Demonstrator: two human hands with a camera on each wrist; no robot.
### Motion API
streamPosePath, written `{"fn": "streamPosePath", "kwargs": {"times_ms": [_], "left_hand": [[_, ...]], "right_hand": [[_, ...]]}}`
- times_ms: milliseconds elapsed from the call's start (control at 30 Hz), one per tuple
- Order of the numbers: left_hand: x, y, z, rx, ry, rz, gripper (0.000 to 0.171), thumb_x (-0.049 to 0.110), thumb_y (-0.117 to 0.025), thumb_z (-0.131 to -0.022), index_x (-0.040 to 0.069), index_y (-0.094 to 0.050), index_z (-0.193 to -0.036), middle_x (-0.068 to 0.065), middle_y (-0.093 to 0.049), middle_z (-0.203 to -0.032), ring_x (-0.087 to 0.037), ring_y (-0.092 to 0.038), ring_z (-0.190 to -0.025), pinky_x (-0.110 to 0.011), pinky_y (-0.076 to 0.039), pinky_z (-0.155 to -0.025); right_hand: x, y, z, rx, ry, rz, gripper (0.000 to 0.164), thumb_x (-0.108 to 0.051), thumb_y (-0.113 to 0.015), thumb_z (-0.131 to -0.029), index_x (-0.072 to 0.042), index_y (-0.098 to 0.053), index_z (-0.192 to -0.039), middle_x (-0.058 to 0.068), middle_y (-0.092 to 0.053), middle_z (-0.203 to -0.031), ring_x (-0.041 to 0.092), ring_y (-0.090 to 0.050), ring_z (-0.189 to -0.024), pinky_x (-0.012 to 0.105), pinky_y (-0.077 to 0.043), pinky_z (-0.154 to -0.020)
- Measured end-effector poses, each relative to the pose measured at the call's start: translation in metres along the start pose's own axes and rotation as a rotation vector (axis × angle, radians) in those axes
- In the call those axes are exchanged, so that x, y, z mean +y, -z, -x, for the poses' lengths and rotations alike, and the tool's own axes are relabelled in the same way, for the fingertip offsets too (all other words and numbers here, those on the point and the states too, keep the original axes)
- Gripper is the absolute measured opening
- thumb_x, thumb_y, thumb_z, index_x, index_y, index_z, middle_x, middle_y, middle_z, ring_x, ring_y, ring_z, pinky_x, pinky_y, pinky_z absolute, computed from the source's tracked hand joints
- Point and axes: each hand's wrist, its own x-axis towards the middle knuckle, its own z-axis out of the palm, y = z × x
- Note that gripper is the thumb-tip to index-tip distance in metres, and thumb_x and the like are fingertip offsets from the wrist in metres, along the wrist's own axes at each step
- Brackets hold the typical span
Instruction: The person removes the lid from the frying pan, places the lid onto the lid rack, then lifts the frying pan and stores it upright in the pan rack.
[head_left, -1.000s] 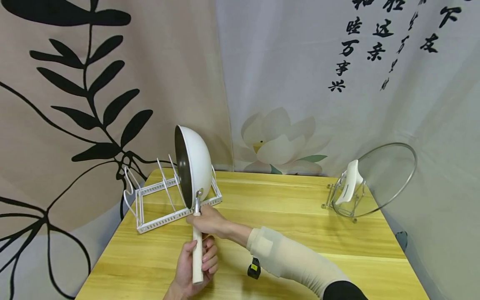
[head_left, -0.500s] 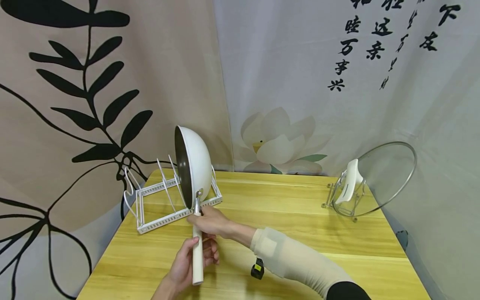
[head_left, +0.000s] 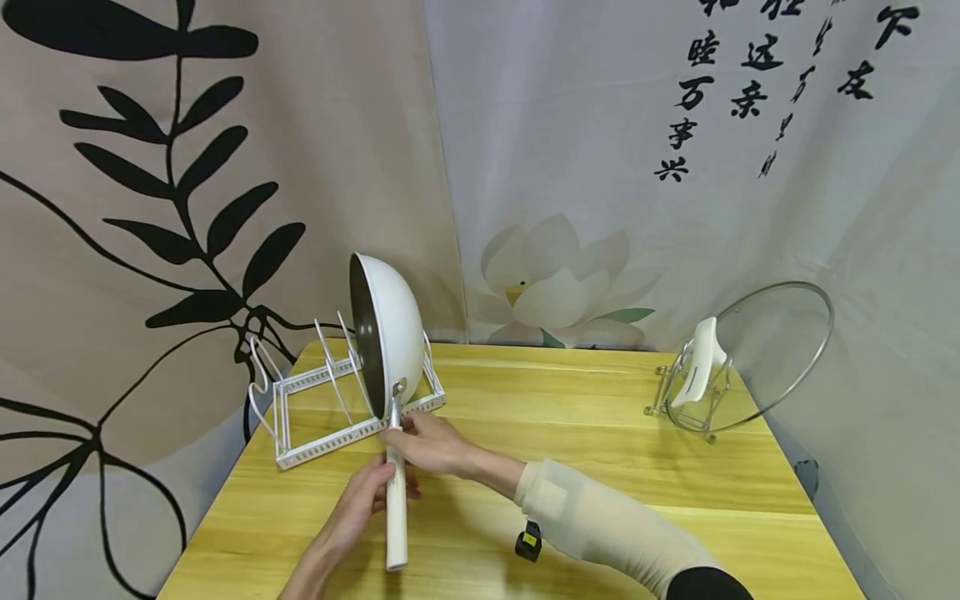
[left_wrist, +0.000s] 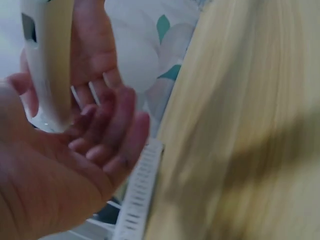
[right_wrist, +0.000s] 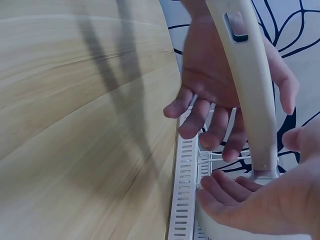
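Note:
A white wok (head_left: 401,325) with a dark inside stands on its side in a white slotted rack (head_left: 330,442), its cream handle (head_left: 396,517) pointing toward me. My left hand (head_left: 363,496) is beside the handle's middle, fingers loose and spread behind it, as the right wrist view shows. My right hand (head_left: 427,443) is at the handle's upper end, near the metal joint. Its thumb lies on one side of the handle and its fingers (right_wrist: 225,192) extend loosely on the other, not curled round it.
At the right of the wooden table (head_left: 585,442), a glass lid (head_left: 787,358) with a white knob (head_left: 701,362) leans in a small wire stand (head_left: 660,392). A small black device (head_left: 528,542) with a yellow patch shows below the right sleeve. Printed curtains (head_left: 570,125) stand behind.
The left hand has loosened its curled fingers from the handle and shifted slightly up and left. The right hand has slid a little to the right. Wok and rack hold still.

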Motion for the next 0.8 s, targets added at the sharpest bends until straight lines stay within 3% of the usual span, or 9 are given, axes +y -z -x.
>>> {"fn": "streamPosePath", "kwargs": {"times_ms": [67, 167, 333, 467, 633, 800], "left_hand": [[0.007, 0.000, 0.001, 0.104, 0.044, -0.131, 0.049, 0.033, -0.037, -0.122, -0.004, -0.057, -0.149, -0.017, -0.073, -0.123, -0.014, -0.076, -0.108, -0.034, -0.066, -0.094], [0.016, 0.001, 0.001, 0.223, 0.046, -0.333, 0.045, 0.031, -0.047, -0.120, 0.001, -0.061, -0.151, -0.017, -0.076, -0.128, -0.011, -0.074, -0.110, -0.031, -0.066, -0.090], [0.030, 0.007, 0.000, 0.321, -0.044, -0.608, 0.041, 0.031, -0.057, -0.117, 0.011, -0.065, -0.152, -0.009, -0.078, -0.139, -0.023, -0.075, -0.124, -0.028, -0.063, -0.093], [0.039, 0.011, -0.003, 0.334, -0.090, -0.724, 0.044, 0.034, -0.058, -0.117, 0.011, -0.063, -0.154, -0.011, -0.076, -0.144, -0.034, -0.073, -0.132, -0.035, -0.063, -0.094], [0.050, 0.016, -0.006, 0.356, -0.118, -0.815, 0.052, 0.040, -0.059, -0.117, 0.007, -0.060, -0.157, -0.018, -0.070, -0.155, -0.043, -0.069, -0.140, -0.061, -0.062, -0.108], [0.064, 0.016, -0.006, 0.396, -0.174, -0.893, 0.055, 0.040, -0.064, -0.114, 0.008, -0.059, -0.158, -0.022, -0.066, -0.159, -0.052, -0.066, -0.142, -0.075, -0.056, -0.112]], "right_hand": [[0.003, 0.002, 0.003, 0.006, 0.010, 0.024, 0.043, -0.056, -0.060, -0.104, -0.018, -0.076, -0.117, 0.002, -0.080, -0.116, 0.017, -0.072, -0.102, 0.031, -0.057, -0.079], [0.007, 0.005, 0.006, 0.024, 0.028, 0.077, 0.058, -0.060, -0.057, -0.105, -0.014, -0.073, -0.137, 0.008, -0.080, -0.135, 0.024, -0.074, -0.126, 0.036, -0.062, -0.097], [0.014, 0.013, 0.012, 0.044, 0.055, 0.116, 0.064, -0.060, -0.055, -0.107, -0.012, -0.068, -0.148, 0.009, -0.080, -0.134, 0.025, -0.075, -0.124, 0.037, -0.063, -0.098], [0.020, 0.020, 0.018, 0.043, 0.055, 0.103, 0.069, -0.060, -0.055, -0.107, -0.010, -0.064, -0.153, 0.010, -0.078, -0.136, 0.024, -0.076, -0.122, 0.036, -0.064, -0.098], [0.027, 0.028, 0.026, 0.040, 0.067, 0.094, 0.070, -0.058, -0.056, -0.108, -0.009, -0.059, -0.158, 0.018, -0.072, -0.150, 0.036, -0.071, -0.136, 0.048, -0.062, -0.111], [0.035, 0.037, 0.036, 0.047, 0.078, 0.114, 0.071, -0.060, -0.054, -0.110, -0.012, -0.055, -0.162, 0.017, -0.065, -0.160, 0.040, -0.063, -0.147, 0.057, -0.057, -0.119]]}}
